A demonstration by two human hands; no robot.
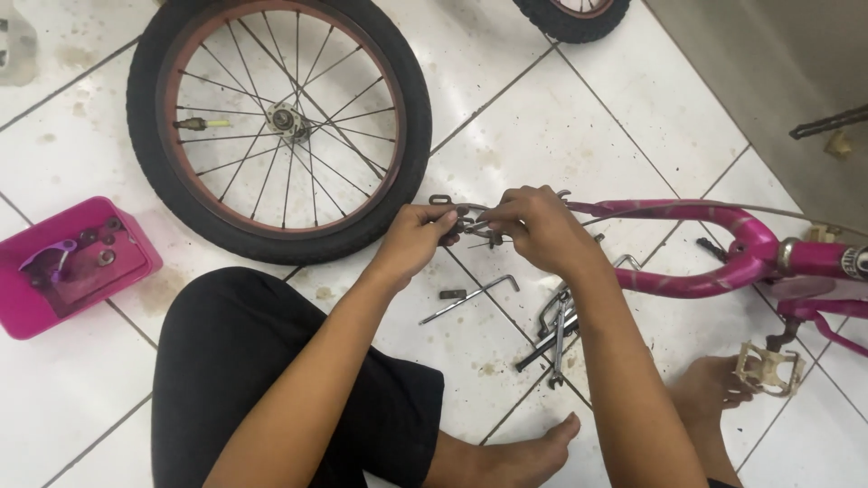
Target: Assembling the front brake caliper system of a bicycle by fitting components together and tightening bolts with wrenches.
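Head view: glossy white tile floor [561,117], gritty in spots. Rubber-tyred spoked wheel [278,122] lying flat; pink plastic tray [77,267] sitting at far left. Left hand [418,239] and right hand [533,226] are meeting at the fork end of the pink metal frame [723,239], fingers pinching closed on a small dark metal brake part [470,224]. Bent steel hex key [470,298] and wrenches [556,330] lying just below.

Wheel [278,122]: black tyre, reddish rim, thin spokes, flat on the white tiled floor [579,117].
Second wheel [573,16]: only an edge in view at the top.
Pink tray [72,264]: far left, small washers and bits inside.
Spanners [556,330]: heaped on the tiles.
L-shaped key [470,298]: just beside them.
Pedal [769,367]: pale, lower right.
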